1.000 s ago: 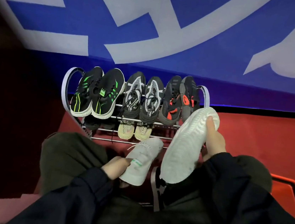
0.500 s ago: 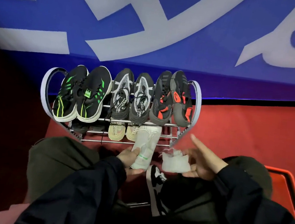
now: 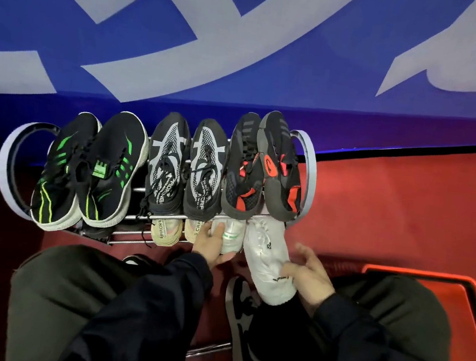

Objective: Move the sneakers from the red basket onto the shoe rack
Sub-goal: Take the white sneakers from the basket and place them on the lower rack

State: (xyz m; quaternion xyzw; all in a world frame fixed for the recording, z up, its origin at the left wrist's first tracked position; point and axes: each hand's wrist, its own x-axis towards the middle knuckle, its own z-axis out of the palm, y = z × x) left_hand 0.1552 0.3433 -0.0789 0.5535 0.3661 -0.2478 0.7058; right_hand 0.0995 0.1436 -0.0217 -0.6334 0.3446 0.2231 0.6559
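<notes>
A metal shoe rack (image 3: 8, 158) stands by the blue wall, its top tier full of dark sneakers. My left hand (image 3: 208, 244) grips the heel of a white sneaker with a green tab (image 3: 231, 235), whose toe is under the top tier on the lower shelf. My right hand (image 3: 309, 274) holds the heel end of a second white sneaker (image 3: 266, 256), which points toward the lower shelf beside the first. The red basket (image 3: 473, 302) shows its rim at the right edge.
Beige sneakers (image 3: 166, 230) sit on the lower shelf left of the white ones. A black-and-white shoe (image 3: 240, 324) lies on the red floor between my knees. A loose metal rod (image 3: 210, 349) lies near it.
The left white sneaker has slid further onto the lower shelf. The right white sneaker has been turned from sole-up and brought down with its toe toward the shelf.
</notes>
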